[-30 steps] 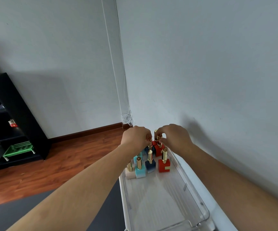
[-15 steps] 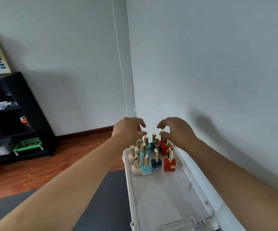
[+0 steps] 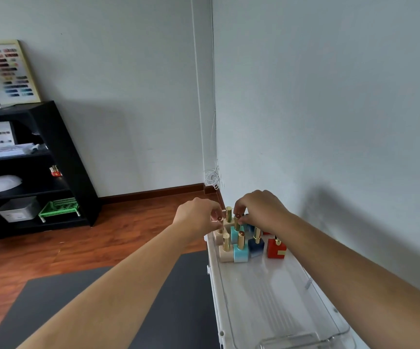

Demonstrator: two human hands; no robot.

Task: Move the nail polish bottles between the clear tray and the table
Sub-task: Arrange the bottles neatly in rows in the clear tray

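A clear tray [image 3: 267, 306] lies lengthwise along the right wall. Several nail polish bottles with gold caps stand clustered at its far end. The front row holds a beige bottle [image 3: 225, 253], a light blue one [image 3: 240, 252], a navy one [image 3: 256, 247] and a red one [image 3: 276, 249]. My left hand [image 3: 196, 220] pinches the cap of a beige bottle [image 3: 218, 235] in the back left of the cluster. My right hand [image 3: 263, 212] pinches the cap of a light blue bottle [image 3: 234, 233] behind the front row. Both bottles still stand in the tray. My right hand hides the bottles at the back right.
The near half of the tray holds nothing. A dark grey mat [image 3: 153, 306] lies on the wooden floor [image 3: 118, 230] left of the tray. A black shelf unit [image 3: 52, 157] with a green basket [image 3: 59, 206] stands at the far left wall.
Half a second ago both hands hovered open over the bottles. They have come down and closed their fingertips on two caps.
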